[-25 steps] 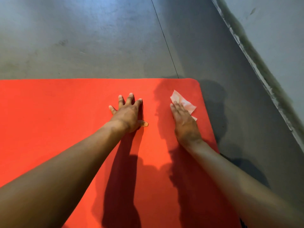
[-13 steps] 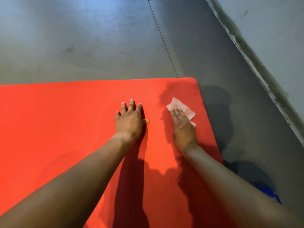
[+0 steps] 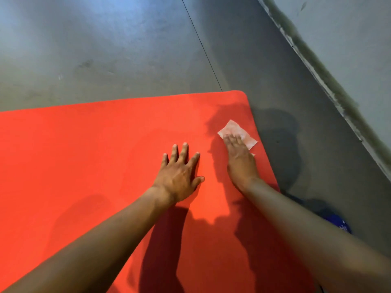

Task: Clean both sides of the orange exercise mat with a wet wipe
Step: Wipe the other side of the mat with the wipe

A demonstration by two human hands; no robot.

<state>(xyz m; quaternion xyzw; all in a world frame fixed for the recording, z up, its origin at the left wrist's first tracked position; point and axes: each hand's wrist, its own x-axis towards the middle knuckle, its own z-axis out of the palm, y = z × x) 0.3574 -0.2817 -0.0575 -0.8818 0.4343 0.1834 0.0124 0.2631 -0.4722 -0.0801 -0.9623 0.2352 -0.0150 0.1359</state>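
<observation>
The wet wipe [image 3: 234, 129] is pressed nearer the orange mat [image 3: 84, 155] edge than before by the right hand [image 3: 240, 161], fingers [image 3: 233, 143] straight; the left hand [image 3: 179, 174] is splayed flat.

Grey concrete floor [image 3: 105, 60], thin dark seam [image 3: 203, 45], orange mat [image 3: 84, 155] flat on it, blue thing [image 3: 338, 223] near the mat's right edge

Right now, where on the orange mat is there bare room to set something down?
Orange exercise mat left of the left hand is bare; its far right corner is crowded: the right hand presses the white wet wipe.
</observation>
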